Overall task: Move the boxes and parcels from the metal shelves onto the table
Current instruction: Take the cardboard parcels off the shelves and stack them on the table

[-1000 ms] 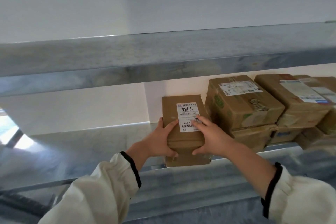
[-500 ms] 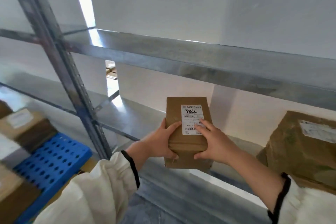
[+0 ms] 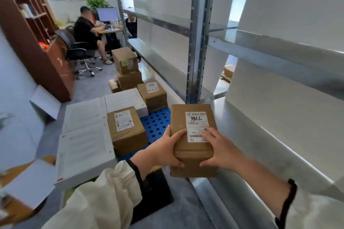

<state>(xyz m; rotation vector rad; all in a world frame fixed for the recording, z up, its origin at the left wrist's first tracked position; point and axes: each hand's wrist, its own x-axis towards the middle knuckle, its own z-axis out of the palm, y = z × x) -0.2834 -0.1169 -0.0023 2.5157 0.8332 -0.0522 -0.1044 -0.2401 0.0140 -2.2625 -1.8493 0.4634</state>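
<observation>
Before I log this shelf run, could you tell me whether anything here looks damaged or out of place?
Nothing looks spilled or broken. The only oddity is that the brown cardboard box held by the left hand and right hand has its white label upside down to the holder.

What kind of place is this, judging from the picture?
Probably a parcel storeroom sharing an office: grey metal shelving, labelled brown cardboard parcels on a blue plastic pallet, a person at a desk with a computer monitor. The left hand and right hand hold another brown cardboard box.
</observation>
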